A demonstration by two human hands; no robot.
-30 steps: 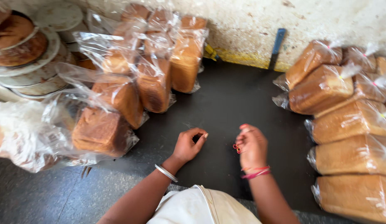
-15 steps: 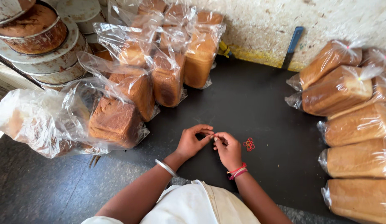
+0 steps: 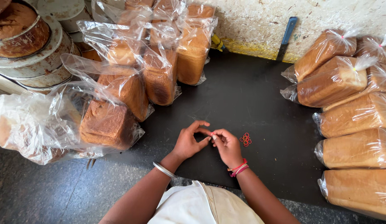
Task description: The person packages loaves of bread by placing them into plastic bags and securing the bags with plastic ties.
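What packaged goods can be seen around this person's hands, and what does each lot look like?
Open-topped bagged loaves: left of the dark table, upright brown blocks in loose clear plastic.
Tied bagged loaves: right side, golden loaves lying stacked in clear bags, tops closed.
Small red rubber bands: a little heap beside the right hand.
Left hand: fingertips meeting the right hand's.
No labels, signs or screens show.
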